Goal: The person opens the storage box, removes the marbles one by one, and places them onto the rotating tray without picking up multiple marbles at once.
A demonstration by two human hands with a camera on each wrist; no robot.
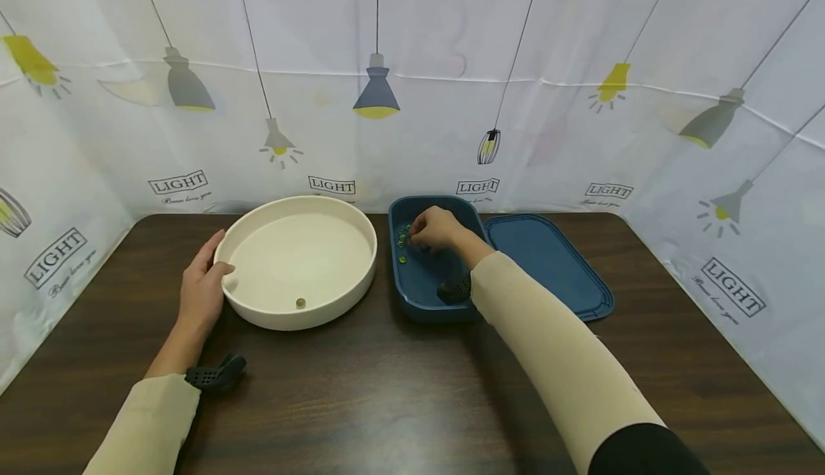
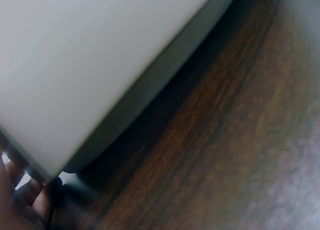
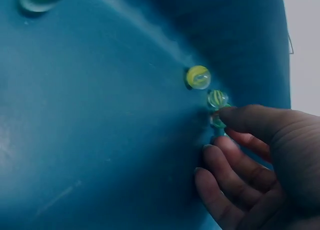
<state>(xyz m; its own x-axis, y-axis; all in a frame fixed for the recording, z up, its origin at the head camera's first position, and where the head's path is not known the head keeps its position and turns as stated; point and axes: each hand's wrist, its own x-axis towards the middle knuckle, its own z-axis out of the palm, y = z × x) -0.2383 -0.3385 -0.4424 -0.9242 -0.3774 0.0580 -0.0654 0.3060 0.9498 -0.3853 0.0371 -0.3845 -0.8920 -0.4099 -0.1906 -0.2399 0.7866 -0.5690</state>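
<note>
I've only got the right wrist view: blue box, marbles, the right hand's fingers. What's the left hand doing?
Observer: The left hand holds the rim of a round cream tray.
Operator: Anything inside that tray?
Observer: Yes, one small ball, close to the tray's near wall.
Operator: And what's to the right of the blue box?
Observer: A flat blue lid lies on the table there, partly hidden behind the right sleeve.

Table [image 1: 361, 403]: dark brown, wood-grained. Lid [image 1: 548, 264]: blue, rounded corners, lies at right. Sheet [image 1: 425, 2]: white, hangs far, left and right, printed with lamps [image 1: 377, 95].
</note>
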